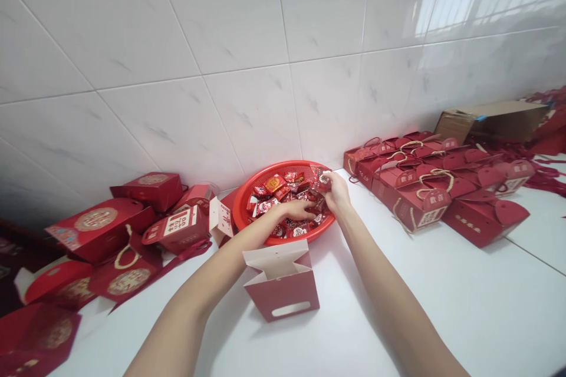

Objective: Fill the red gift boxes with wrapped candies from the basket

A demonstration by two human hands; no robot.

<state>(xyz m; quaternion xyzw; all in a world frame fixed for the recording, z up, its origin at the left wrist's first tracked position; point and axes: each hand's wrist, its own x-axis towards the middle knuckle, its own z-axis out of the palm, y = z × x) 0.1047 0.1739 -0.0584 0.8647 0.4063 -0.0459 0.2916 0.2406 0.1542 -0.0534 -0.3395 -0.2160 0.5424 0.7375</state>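
My left hand reaches into a red plastic basket of wrapped candies, its fingers stretched out over the packets. At the basket's right side, my right hand is closed on a wrapped candy in a shiny, partly clear wrapper; the fingers hide some of it. Between my forearms, in front of the basket, a red paper gift box stands upright with its top flaps open and an oval cutout low on the near face. Its contents cannot be seen.
Closed red gift boxes with rope handles stand in rows on the right. More red boxes lie piled on the left. A cardboard carton sits at the back right. Behind the white table rises a tiled wall.
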